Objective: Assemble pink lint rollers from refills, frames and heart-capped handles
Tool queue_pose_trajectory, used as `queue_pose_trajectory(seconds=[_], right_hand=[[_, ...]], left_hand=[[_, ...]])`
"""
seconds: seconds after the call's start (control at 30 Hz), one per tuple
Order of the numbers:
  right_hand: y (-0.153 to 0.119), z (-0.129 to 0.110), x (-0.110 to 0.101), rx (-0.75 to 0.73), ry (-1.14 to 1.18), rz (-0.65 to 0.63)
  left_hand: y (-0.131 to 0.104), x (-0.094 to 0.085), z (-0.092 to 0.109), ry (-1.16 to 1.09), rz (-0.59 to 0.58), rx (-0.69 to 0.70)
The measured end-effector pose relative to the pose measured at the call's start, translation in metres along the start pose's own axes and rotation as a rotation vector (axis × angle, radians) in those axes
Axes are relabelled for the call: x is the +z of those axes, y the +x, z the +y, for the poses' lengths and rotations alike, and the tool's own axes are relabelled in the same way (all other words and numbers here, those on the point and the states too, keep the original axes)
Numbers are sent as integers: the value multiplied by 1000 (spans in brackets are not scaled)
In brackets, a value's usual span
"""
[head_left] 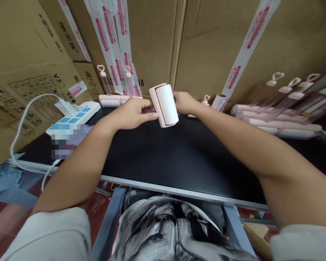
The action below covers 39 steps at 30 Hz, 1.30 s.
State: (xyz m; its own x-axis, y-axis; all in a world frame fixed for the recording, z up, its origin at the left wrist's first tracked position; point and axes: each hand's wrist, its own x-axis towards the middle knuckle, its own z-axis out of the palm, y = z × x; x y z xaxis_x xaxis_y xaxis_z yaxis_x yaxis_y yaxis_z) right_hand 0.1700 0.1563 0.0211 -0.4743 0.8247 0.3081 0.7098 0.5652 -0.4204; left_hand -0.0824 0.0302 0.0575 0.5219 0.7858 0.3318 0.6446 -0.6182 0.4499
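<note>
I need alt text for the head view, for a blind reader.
A left hand holds a pink-cased white roller above a black tabletop, the right hand partly hidden behind it. Other pink rollers sit near cardboard.

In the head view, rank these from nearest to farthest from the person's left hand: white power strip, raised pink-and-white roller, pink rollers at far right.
From the left hand:
1. Raised pink-and-white roller: in its fingers, above the table.
2. White power strip: on the table's left side.
3. Pink rollers: far right, beyond the right forearm.
</note>
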Motion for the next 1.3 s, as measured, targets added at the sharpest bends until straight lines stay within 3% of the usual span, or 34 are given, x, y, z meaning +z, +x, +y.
queue_pose_trajectory(seconds=[0.1,0.2,0.3,0.47,0.77,1.3], right_hand=[[-35,-2,-14,136,473,237],[-82,-4,-15,231,896,278],[-122,-12,-5,230,1042,274],[-147,-24,9,191,1051,227],[-148,-15,13,209,927,202],[-156,-26,22,137,828,173]], left_hand=[[-1,3,3,-17,-39,-23],[-1,10,8,-29,-87,-44],[0,18,16,-38,-136,-34],[1,33,22,0,-205,23],[2,39,14,54,-259,50],[2,60,33,53,-298,59]])
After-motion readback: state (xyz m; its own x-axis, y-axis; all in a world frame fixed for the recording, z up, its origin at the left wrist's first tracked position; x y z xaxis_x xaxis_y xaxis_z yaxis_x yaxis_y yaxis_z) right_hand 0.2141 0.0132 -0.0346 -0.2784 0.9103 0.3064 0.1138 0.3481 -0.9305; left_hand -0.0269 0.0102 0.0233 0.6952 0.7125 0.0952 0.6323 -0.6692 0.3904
